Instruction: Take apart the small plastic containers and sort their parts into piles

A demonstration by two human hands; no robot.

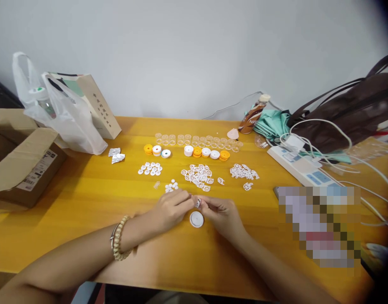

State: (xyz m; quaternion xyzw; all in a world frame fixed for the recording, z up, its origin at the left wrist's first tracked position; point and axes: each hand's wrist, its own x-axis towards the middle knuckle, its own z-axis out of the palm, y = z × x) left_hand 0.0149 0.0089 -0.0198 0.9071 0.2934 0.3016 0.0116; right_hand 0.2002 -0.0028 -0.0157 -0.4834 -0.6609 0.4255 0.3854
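Observation:
My left hand (172,208) and my right hand (219,212) meet over the yellow table (86,202), fingertips pinched together on a small white plastic piece (197,203). A white round cap (196,219) lies on the table just below the fingertips. Beyond the hands lie heaps of small white plastic parts (198,175), more white parts (243,172) to the right and white discs (150,168) to the left. Further back stand orange and white round caps (206,152) and a row of clear small cups (196,139). A beaded bracelet sits on my left wrist.
A cardboard box (23,164) and a white plastic bag (65,114) stand at the left. Two foil scraps (117,155) lie near them. A power strip with cables (299,164), a brown bag (348,109), a bottle (253,114) and a teal cloth are at the right.

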